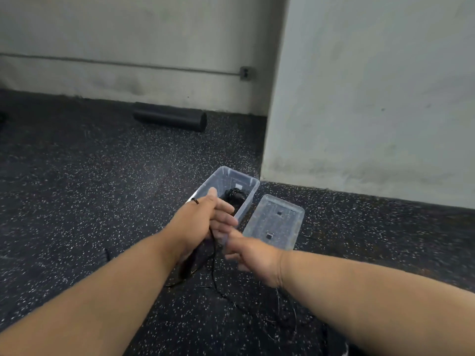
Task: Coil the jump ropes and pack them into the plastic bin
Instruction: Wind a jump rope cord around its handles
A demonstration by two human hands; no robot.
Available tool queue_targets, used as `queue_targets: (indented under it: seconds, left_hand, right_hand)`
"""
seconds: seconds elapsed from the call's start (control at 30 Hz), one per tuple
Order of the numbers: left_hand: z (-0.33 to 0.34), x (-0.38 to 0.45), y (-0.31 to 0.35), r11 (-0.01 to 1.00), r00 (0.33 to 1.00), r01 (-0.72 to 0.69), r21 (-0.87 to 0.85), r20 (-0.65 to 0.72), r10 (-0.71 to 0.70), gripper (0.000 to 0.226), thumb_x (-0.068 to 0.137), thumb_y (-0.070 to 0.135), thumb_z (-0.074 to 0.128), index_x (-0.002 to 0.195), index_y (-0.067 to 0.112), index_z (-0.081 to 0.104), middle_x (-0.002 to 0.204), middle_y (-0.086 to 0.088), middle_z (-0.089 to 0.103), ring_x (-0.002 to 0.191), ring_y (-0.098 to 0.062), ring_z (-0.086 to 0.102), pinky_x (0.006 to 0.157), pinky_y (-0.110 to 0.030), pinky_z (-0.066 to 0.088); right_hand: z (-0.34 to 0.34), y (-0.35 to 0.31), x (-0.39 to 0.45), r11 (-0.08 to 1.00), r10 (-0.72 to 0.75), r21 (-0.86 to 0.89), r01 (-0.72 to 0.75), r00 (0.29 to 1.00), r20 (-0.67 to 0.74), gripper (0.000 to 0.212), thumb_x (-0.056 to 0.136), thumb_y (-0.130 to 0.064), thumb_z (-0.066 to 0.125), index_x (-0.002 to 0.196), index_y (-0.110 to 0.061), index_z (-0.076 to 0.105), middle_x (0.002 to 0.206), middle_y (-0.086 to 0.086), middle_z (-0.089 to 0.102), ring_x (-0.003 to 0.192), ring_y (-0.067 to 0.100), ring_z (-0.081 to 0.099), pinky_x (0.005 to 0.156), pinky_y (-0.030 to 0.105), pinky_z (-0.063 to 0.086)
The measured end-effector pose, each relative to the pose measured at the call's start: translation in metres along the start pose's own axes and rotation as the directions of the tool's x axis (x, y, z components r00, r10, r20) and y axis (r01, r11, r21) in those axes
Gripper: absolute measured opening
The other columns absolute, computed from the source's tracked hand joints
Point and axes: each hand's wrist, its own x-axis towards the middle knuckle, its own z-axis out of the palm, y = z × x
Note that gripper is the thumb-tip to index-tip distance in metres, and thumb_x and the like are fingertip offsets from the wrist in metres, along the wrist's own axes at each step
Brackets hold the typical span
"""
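A clear plastic bin [250, 186] stands on the dark speckled floor, with a coiled black jump rope [235, 196] inside it. In front of the bin, my left hand [203, 217] grips a black jump rope [214, 273] with dark handles hanging below the palm. Its thin cord trails down onto the floor toward me. My right hand [253, 255] is just below and right of the left hand, blurred, with fingers reaching toward the rope; whether it holds the cord cannot be told.
The bin's clear lid [275, 222] lies flat on the floor right of the bin. A black foam roller [171, 116] lies against the far wall. A grey wall corner [267, 150] juts out just behind the bin.
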Motion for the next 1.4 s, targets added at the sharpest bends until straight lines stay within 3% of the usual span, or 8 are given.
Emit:
queue_targets:
  seconds: [0.2, 0.4, 0.67, 0.77, 0.93, 1.07, 1.23, 1.4]
  left_hand:
    - [-0.002, -0.012, 0.012, 0.991, 0.991, -0.05, 0.127, -0.121, 0.065, 0.06, 0.114, 0.048, 0.027, 0.102, 0.009, 0.071, 0.085, -0.014, 0.079, 0.078, -0.026, 0.072, 0.071, -0.037, 0.059]
    - [-0.014, -0.018, -0.001, 0.983, 0.983, 0.133, 0.128, -0.147, -0.114, 0.06, 0.113, 0.049, 0.028, 0.11, 0.009, 0.072, 0.09, -0.01, 0.081, 0.083, -0.023, 0.077, 0.087, -0.043, 0.059]
    - [0.027, -0.038, 0.0, 0.978, 0.961, 0.15, 0.145, 0.213, -0.179, 0.031, 0.101, 0.044, 0.054, 0.13, 0.041, 0.064, 0.128, 0.004, 0.074, 0.125, -0.02, 0.063, 0.115, -0.052, 0.044]
    - [0.054, -0.05, 0.002, 0.987, 0.914, 0.132, 0.092, 0.373, -0.157, 0.055, 0.077, 0.034, 0.055, 0.131, 0.039, 0.064, 0.143, 0.008, 0.064, 0.137, -0.013, 0.05, 0.121, -0.049, 0.031]
    - [0.071, -0.055, 0.004, 0.998, 0.879, 0.062, -0.006, 0.474, -0.052, 0.023, 0.097, 0.026, 0.046, 0.084, 0.01, 0.058, 0.126, -0.013, 0.074, 0.129, -0.022, 0.064, 0.122, -0.05, 0.031]
    - [0.066, -0.048, 0.014, 0.985, 0.876, 0.11, -0.134, 0.48, -0.033, 0.014, 0.092, 0.022, 0.047, 0.092, 0.015, 0.059, 0.099, -0.024, 0.074, 0.116, -0.041, 0.067, 0.119, -0.056, 0.033]
    - [0.078, -0.048, 0.017, 0.995, 0.933, 0.095, -0.015, 0.35, -0.084, 0.065, 0.073, 0.029, 0.054, 0.138, 0.025, 0.057, 0.101, -0.007, 0.062, 0.102, -0.022, 0.063, 0.1, -0.041, 0.049]
    - [0.084, -0.059, 0.014, 0.993, 0.873, 0.017, 0.113, 0.483, -0.071, 0.034, 0.092, 0.027, 0.047, 0.096, 0.024, 0.08, 0.131, 0.006, 0.071, 0.13, -0.01, 0.058, 0.113, -0.04, 0.039]
  right_hand:
    - [0.0, 0.004, -0.055, 0.981, -0.03, -0.19, 0.037, 0.999, 0.039, 0.027, 0.108, -0.026, 0.051, 0.091, -0.015, 0.067, 0.095, 0.008, 0.075, 0.084, 0.014, 0.065, 0.079, 0.026, 0.047]
    - [-0.056, -0.033, -0.093, 0.953, -0.139, -0.282, 0.108, 0.986, -0.092, 0.024, 0.103, -0.02, 0.057, 0.081, -0.015, 0.063, 0.068, 0.005, 0.059, 0.065, 0.016, 0.057, 0.072, 0.031, 0.048]
    - [-0.059, -0.075, -0.123, 0.917, -0.398, -0.057, 0.394, 0.908, -0.129, 0.017, 0.108, -0.019, 0.056, 0.099, -0.011, 0.068, 0.071, 0.004, 0.058, 0.069, 0.016, 0.061, 0.07, 0.036, 0.058]
    - [-0.045, -0.092, -0.13, 0.853, -0.523, -0.087, 0.515, 0.841, -0.142, 0.016, 0.107, -0.02, 0.059, 0.095, -0.015, 0.069, 0.074, 0.003, 0.063, 0.076, 0.019, 0.069, 0.069, 0.038, 0.061]
    - [-0.045, -0.096, -0.128, 0.728, -0.668, -0.385, 0.568, 0.713, -0.211, 0.015, 0.103, -0.025, 0.065, 0.091, -0.026, 0.073, 0.078, 0.001, 0.069, 0.076, 0.022, 0.067, 0.085, 0.051, 0.059]
    - [-0.059, -0.088, -0.12, 0.758, -0.647, -0.233, 0.609, 0.657, -0.386, 0.016, 0.103, -0.029, 0.065, 0.09, -0.028, 0.074, 0.078, -0.001, 0.062, 0.077, 0.015, 0.056, 0.078, 0.041, 0.053]
    - [-0.048, -0.093, -0.126, 0.745, -0.6, 0.119, 0.657, 0.737, -0.311, 0.016, 0.103, -0.017, 0.064, 0.092, -0.022, 0.074, 0.087, -0.004, 0.066, 0.089, 0.012, 0.059, 0.089, 0.035, 0.046]
    - [-0.039, -0.096, -0.127, 0.708, -0.605, 0.255, 0.659, 0.752, -0.262, 0.01, 0.102, -0.01, 0.065, 0.092, -0.013, 0.068, 0.086, 0.001, 0.065, 0.084, 0.012, 0.059, 0.089, 0.035, 0.045]
